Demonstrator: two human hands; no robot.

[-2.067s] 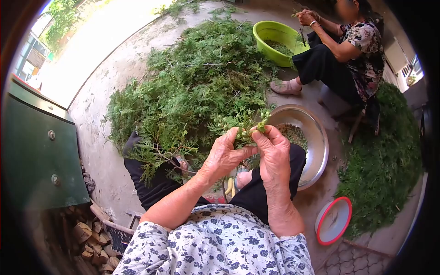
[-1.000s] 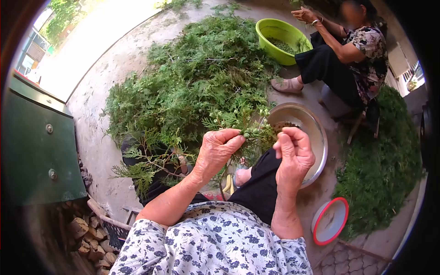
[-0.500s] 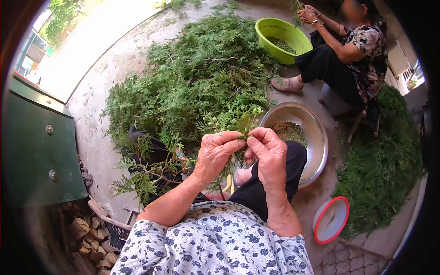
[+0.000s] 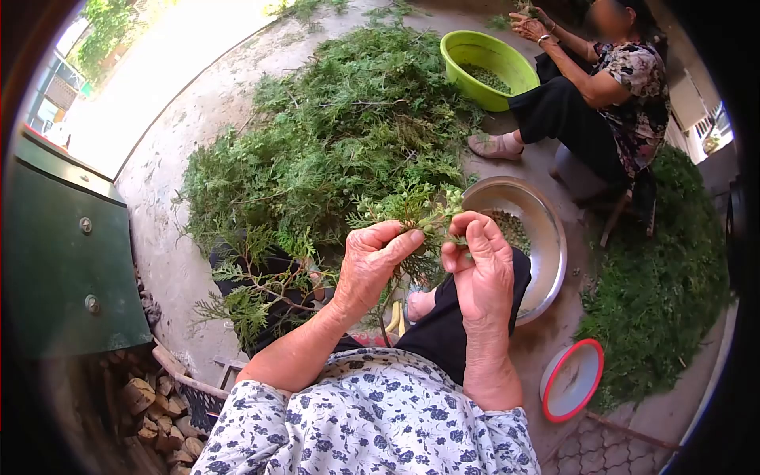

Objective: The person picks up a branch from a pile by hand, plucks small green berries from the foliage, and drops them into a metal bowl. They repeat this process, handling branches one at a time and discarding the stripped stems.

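My left hand is pinched round a leafy green branch that carries small pale green cones. Just right of it, my right hand has curled fingers at the cone-bearing tips; whatever lies between them is too small to make out. Behind my right hand stands a steel basin with many small green cones inside. Another forked branch lies across my lap on the left.
A large heap of green branches covers the floor ahead. Beyond it are a lime-green tub and a seated person handling a sprig. At right are a second heap and a red-rimmed bowl; firewood sits lower left.
My right hand has moved slightly right, away from my left hand, and its fingers have shifted to the cone-bearing tips. The steel basin shows less behind it. The other person's hands have moved slightly.
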